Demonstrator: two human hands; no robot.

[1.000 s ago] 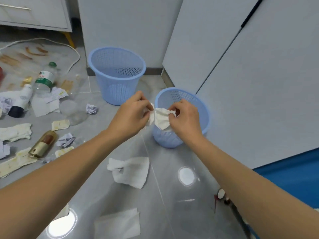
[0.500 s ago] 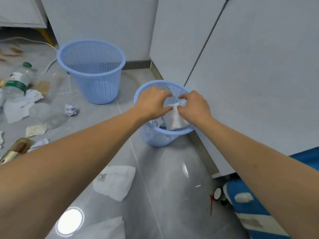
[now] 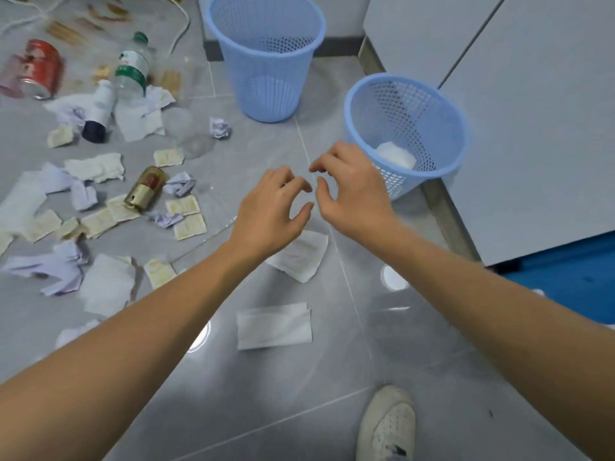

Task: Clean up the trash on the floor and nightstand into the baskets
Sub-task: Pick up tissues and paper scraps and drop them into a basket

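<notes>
Two blue mesh baskets stand on the grey tile floor: a near basket [image 3: 442,104] at right with a white tissue wad [image 3: 396,157] inside, and a far basket [image 3: 266,44] at top centre. My left hand [image 3: 273,207] and my right hand [image 3: 352,191] hover side by side just left of the near basket, fingers apart and holding nothing. Under them lies a white tissue [image 3: 301,257], and a folded tissue [image 3: 274,326] lies nearer to me.
Trash covers the floor at left: a red can [image 3: 40,69], a clear green-labelled bottle [image 3: 131,69], a white bottle [image 3: 98,111], a gold can [image 3: 144,188], crumpled paper and several wrappers. White cabinet panels [image 3: 532,128] rise at right. My white shoe [image 3: 387,424] stands below.
Both hands let go of the white tissue into the near basket and pulled back to the left, now holding nothing. The view has tilted down toward the floor.
</notes>
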